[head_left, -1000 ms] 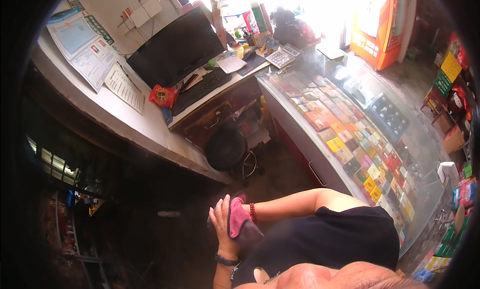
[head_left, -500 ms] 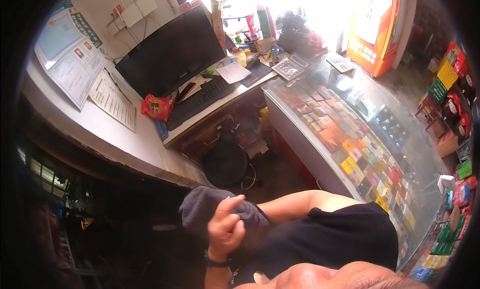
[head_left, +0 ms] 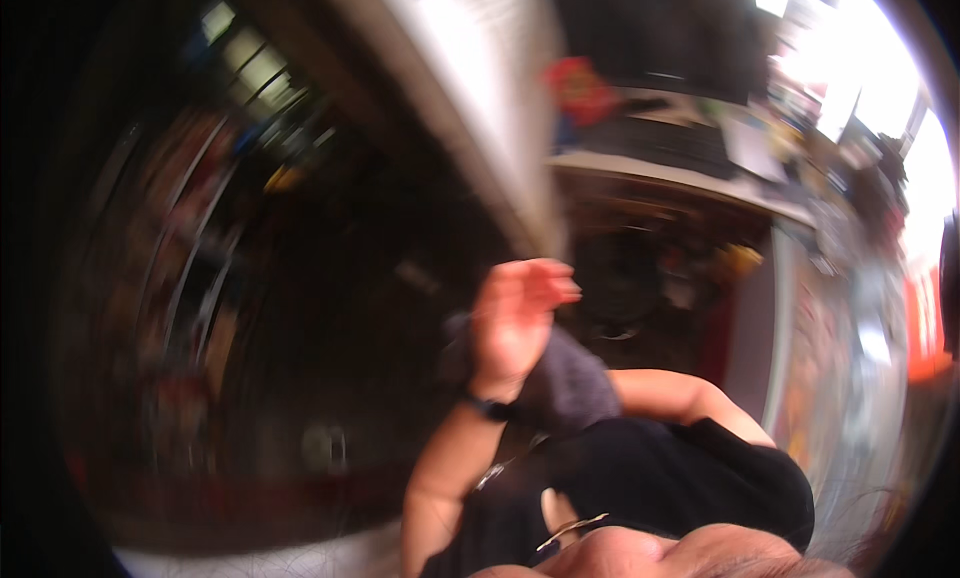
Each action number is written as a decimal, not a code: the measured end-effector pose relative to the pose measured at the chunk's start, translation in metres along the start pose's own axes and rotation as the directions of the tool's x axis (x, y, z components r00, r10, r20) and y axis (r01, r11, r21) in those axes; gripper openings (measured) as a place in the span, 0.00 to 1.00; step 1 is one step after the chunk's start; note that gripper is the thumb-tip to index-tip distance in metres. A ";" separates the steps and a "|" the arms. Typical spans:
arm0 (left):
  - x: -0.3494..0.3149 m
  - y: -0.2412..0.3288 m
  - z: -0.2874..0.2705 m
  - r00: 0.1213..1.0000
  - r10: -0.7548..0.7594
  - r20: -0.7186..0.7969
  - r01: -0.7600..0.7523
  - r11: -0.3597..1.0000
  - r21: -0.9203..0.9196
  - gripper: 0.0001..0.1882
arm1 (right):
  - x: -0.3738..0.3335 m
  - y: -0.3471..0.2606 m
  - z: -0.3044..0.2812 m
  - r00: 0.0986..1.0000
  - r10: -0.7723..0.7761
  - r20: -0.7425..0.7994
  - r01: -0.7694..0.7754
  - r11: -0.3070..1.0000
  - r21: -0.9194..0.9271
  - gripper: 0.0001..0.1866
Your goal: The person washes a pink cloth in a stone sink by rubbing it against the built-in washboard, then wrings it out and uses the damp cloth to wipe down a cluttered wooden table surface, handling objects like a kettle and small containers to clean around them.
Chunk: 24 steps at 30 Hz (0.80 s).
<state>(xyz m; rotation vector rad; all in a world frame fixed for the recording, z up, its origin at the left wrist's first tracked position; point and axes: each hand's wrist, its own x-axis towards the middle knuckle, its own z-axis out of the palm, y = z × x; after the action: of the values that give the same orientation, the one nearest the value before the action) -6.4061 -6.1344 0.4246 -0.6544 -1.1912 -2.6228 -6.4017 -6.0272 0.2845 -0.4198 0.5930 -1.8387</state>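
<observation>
My left hand, with a dark band at its wrist, is raised in front of my chest. It holds nothing, and its fingers are apart and a little bent, blurred by motion. Just behind it, a dark grey cloth hangs bunched at the end of my right forearm. My right hand is hidden by this cloth, so its fingers do not show.
Ahead right stands a desk with a keyboard, a dark monitor and a red packet. Below it is a round black stool. A glass counter runs along the right. Blurred shelves fill the dark left side.
The view has swung left, so desk and counter sit farther right. My left hand has risen and its curled fingers have opened. The cloth stays at my right forearm's end.
</observation>
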 end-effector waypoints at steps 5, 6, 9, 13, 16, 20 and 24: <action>-0.013 0.022 -0.026 0.992 -0.058 0.113 0.002 0.897 0.442 0.16 | 0.026 -0.010 -0.015 0.998 0.058 -0.016 -0.058 0.997 -0.054 0.22; -0.020 0.025 -0.027 0.995 -0.054 0.089 0.013 0.910 0.413 0.16 | 0.030 -0.013 -0.018 0.998 0.066 -0.016 -0.067 0.995 -0.070 0.22; -0.034 0.049 -0.036 0.999 0.037 -0.037 -0.020 0.923 0.385 0.13 | 0.058 -0.017 -0.021 0.996 0.090 0.002 -0.089 0.989 -0.121 0.23; -0.047 0.075 -0.079 0.942 -0.284 -0.179 0.317 0.928 0.194 0.22 | 0.103 -0.020 -0.022 0.995 0.099 0.028 -0.092 0.979 -0.183 0.23; -0.073 0.079 -0.124 0.899 -0.236 -0.369 0.282 0.956 0.075 0.16 | 0.154 -0.010 -0.015 0.985 0.132 0.108 -0.106 0.970 -0.219 0.24; -0.085 0.106 -0.165 0.847 -0.149 -0.510 0.344 0.885 0.313 0.12 | 0.230 -0.003 0.006 0.951 0.133 0.280 -0.021 0.930 -0.368 0.25; -0.092 0.150 -0.190 0.842 -0.138 -0.522 0.375 0.845 0.381 0.08 | 0.296 0.013 0.019 0.876 0.055 0.479 0.157 0.907 -0.392 0.26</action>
<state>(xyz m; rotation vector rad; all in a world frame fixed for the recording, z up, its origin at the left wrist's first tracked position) -6.3335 -6.3767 0.3719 0.2632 -1.7389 -2.3161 -6.4794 -6.3133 0.2918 -1.1600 0.6284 -1.5594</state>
